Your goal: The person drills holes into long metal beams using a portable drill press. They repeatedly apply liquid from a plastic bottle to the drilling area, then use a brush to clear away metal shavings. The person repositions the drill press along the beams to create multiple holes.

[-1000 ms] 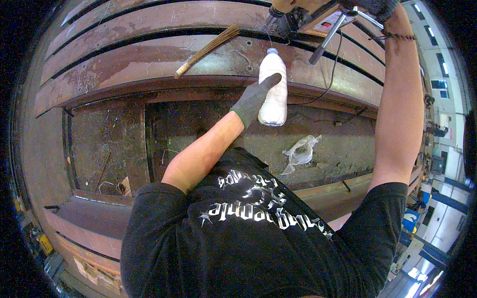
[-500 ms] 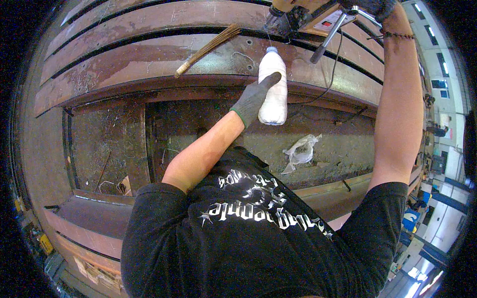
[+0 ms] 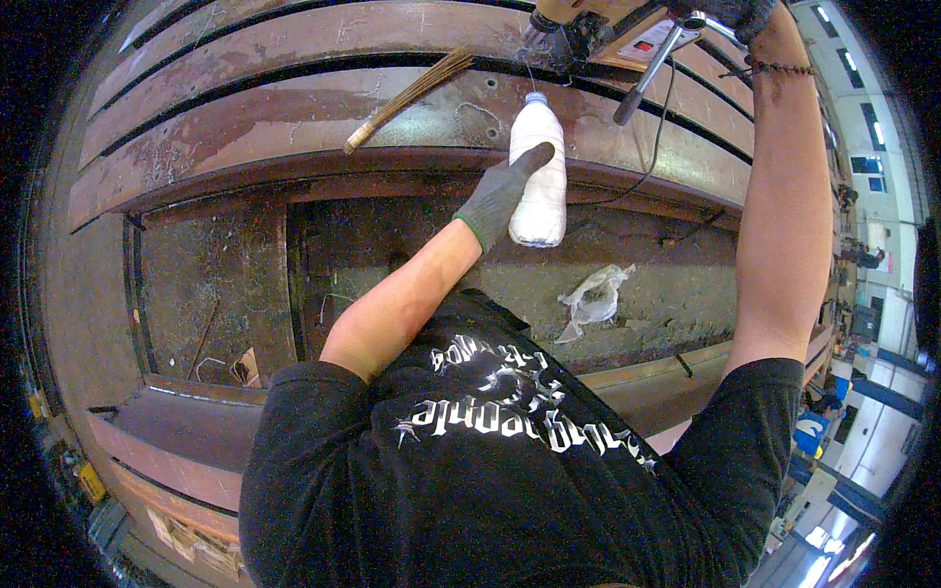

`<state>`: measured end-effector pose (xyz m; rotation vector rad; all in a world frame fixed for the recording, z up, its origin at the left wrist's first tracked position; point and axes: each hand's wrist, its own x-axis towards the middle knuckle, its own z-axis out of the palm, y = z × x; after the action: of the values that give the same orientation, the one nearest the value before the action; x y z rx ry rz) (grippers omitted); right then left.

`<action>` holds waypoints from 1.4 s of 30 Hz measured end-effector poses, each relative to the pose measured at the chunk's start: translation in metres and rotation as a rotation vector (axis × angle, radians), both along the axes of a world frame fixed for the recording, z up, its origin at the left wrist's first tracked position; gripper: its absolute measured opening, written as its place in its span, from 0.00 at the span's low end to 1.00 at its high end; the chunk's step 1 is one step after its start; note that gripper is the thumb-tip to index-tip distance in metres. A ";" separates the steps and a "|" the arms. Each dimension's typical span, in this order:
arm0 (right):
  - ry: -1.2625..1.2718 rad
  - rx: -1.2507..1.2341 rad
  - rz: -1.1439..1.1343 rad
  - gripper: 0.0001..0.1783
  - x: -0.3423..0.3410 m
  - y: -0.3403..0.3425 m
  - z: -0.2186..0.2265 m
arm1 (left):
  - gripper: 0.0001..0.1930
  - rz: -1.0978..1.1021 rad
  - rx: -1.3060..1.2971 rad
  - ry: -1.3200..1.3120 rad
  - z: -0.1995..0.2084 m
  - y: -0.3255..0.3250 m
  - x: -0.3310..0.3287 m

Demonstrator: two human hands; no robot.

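My left hand (image 3: 500,191), in a grey knit glove with a green cuff, is wrapped round a white plastic bottle (image 3: 539,196). The bottle stands nearly upright in the picture, its bluish cap (image 3: 535,99) pointing away from me. From the cap a thin line, like a fine tube or stream, runs toward the drill head (image 3: 549,44) of a machine at the top edge. My right hand (image 3: 740,14), in a dark glove, is curled over the machine's lever hub; the top edge cuts off its fingers. One metal lever (image 3: 649,76) sticks out below it.
A straw hand brush (image 3: 412,98) lies on the slotted rusty steel table (image 3: 245,127). The machine's dark cable (image 3: 667,127) hangs over the table's front edge. Below, crumpled clear plastic (image 3: 596,296) lies on the dirty floor inside a steel frame (image 3: 279,274).
My right forearm has shifted very slightly to the left, and the lever's end has moved by a hair. The left hand and the bottle stay in place.
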<state>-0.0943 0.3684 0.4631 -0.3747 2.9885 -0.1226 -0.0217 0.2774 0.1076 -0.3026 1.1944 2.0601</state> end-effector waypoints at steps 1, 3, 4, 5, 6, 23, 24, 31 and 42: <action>0.002 -0.010 0.020 0.42 0.009 -0.006 0.003 | 0.30 0.000 -0.012 0.002 -0.001 -0.001 0.000; 0.022 0.008 0.008 0.42 0.020 -0.015 0.005 | 0.30 -0.008 -0.035 0.007 -0.003 -0.002 0.000; 0.033 0.025 -0.002 0.42 0.020 -0.016 0.004 | 0.30 -0.009 -0.047 0.010 -0.004 -0.003 0.002; 0.053 0.061 -0.030 0.43 0.009 -0.009 -0.001 | 0.30 -0.018 -0.057 0.018 0.001 -0.004 0.003; 0.073 0.096 -0.061 0.43 -0.003 0.000 -0.006 | 0.30 -0.030 -0.068 0.025 0.004 -0.004 0.004; -0.396 -0.286 0.105 0.49 -0.075 0.031 -0.057 | 0.38 -0.044 0.190 -0.127 -0.015 -0.002 -0.007; -0.398 -0.321 0.100 0.51 -0.075 0.032 -0.057 | 0.38 -0.046 0.194 -0.147 -0.020 -0.002 -0.009; -0.508 -0.384 0.103 0.52 -0.083 0.025 -0.060 | 0.38 -0.060 0.141 -0.097 -0.029 -0.010 -0.011; -0.422 -0.311 0.163 0.52 -0.079 0.025 -0.058 | 0.38 -0.054 0.184 -0.080 -0.029 -0.010 -0.011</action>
<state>-0.1738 0.3933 0.4052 -0.5455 2.5103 -0.5764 -0.0327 0.2678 0.0781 -0.2599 0.9482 2.0734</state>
